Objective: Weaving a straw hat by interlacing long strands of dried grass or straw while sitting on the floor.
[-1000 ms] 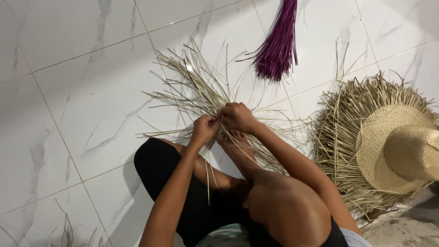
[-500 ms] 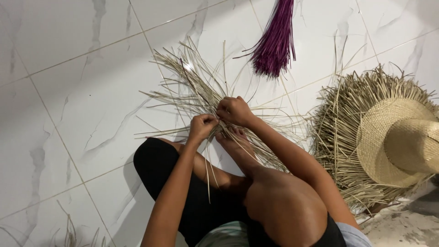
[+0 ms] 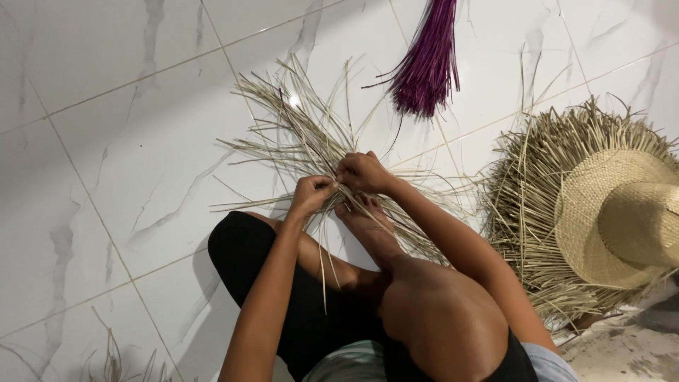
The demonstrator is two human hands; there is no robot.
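Straw strands (image 3: pixel 297 134) pinched by two hands, left (image 3: pixel 311 194) and right (image 3: pixel 362 172); one hat (image 3: pixel 622 212), one purple bundle (image 3: pixel 426 67)

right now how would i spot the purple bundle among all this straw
Start at the white marble-look tile floor and look to its far edge, beyond the person's hands. The purple bundle of straw lies there with flared ends toward the hands, the only dyed fibres; the loose straw and hat are tan.
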